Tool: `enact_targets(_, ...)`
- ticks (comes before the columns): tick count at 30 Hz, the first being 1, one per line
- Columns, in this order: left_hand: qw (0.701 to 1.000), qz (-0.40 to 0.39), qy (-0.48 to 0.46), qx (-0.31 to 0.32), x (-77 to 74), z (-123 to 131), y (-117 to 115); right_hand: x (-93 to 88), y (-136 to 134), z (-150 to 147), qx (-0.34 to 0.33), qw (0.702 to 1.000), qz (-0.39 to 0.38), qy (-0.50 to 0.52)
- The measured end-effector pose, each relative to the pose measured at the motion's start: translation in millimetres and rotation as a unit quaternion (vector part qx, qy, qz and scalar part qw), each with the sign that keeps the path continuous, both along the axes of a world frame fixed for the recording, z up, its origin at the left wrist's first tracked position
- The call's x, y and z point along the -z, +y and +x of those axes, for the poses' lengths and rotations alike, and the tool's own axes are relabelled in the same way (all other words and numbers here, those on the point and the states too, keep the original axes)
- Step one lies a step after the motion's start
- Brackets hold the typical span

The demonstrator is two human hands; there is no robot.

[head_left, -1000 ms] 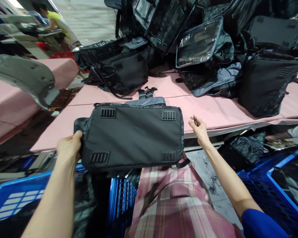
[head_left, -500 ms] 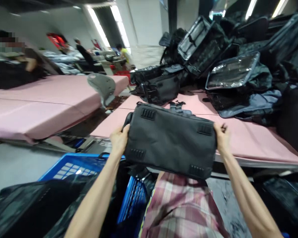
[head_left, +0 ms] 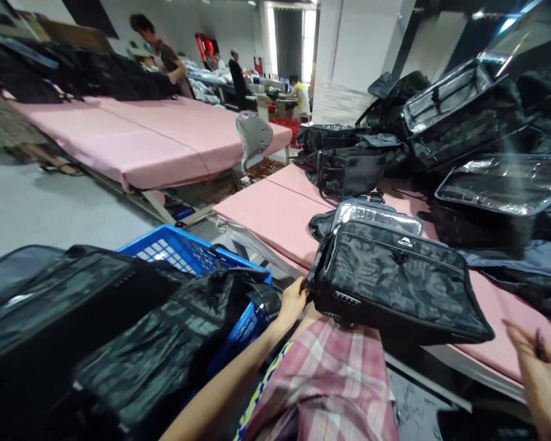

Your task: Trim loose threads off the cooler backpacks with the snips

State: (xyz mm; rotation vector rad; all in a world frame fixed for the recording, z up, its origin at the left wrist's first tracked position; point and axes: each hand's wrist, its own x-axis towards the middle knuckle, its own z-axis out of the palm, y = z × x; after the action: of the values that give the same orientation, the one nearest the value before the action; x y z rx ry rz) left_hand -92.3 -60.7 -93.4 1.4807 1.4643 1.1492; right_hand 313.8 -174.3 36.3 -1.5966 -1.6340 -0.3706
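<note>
A black camouflage bag [head_left: 399, 275] with a white logo and a silver-lined opening rests at the near edge of the pink table, its front panel facing up towards me. My left hand [head_left: 294, 300] grips its left end by the lower corner. Off the bag's right end, my right hand [head_left: 539, 367] is apart from it, fingers partly stretched. A small dark object [head_left: 540, 344] sits among those fingers; its kind is too blurred to tell.
To my left, a blue plastic basket [head_left: 165, 242] holds several camouflage bags [head_left: 165, 343]. More bags [head_left: 468, 116] are piled on the right of the pink table [head_left: 275, 208]. A grey chair [head_left: 253, 136] stands between the tables. A person [head_left: 163, 52] stands behind the far table.
The bag has turned from its plain black base to its camouflage front and come down at the table edge. My right hand has left it and moved right. The view has swung left.
</note>
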Motion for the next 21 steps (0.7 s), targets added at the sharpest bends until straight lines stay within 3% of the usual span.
enact_targets(2, 0.999, -0.027, -0.019, 0.042, 3.4, -9.9, -8.2, -10.0, 13.0, -28.4, 0.093, 0.995, 0.017, 0.026)
enact_targets(3, 0.995, -0.039, -0.050, 0.080, 0.8, -15.5, -9.7, -14.9, 24.0, -47.9, 0.073, 0.997, -0.024, 0.028)
enact_targets(5, 0.976, -0.054, -0.143, 0.152, -8.8, -24.6, -7.2, -16.8, 48.9, -88.5, -0.052, 0.995, -0.076, 0.041)
enact_targets(7, 0.957, -0.060, -0.210, 0.189, -18.4, -28.1, 2.1, -4.7, 69.4, -119.4, -0.125, 0.985, -0.109, 0.044)
enact_targets(11, 0.993, -0.049, -0.069, 0.085, -23.6, -19.9, 31.3, 34.8, 81.7, -128.6, -0.129, 0.986, -0.091, 0.058)
enact_targets(13, 0.998, -0.046, -0.014, 0.038, -23.6, -14.3, 40.9, 40.2, 78.0, -119.9, -0.123, 0.987, -0.093, 0.043)
enact_targets(15, 0.998, -0.044, -0.015, 0.033, -29.0, -9.6, 42.4, 28.5, 72.2, -119.1, -0.094, 0.991, -0.088, 0.034)
enact_targets(18, 0.999, -0.010, -0.016, 0.037, -53.1, -0.5, 33.9, -13.1, 63.3, -147.4, -0.081, 0.996, -0.043, 0.003)
enact_targets(21, 0.995, 0.050, -0.010, 0.084, -88.5, 14.5, 23.3, -58.9, 58.6, -195.5, -0.239, 0.960, -0.054, -0.134)
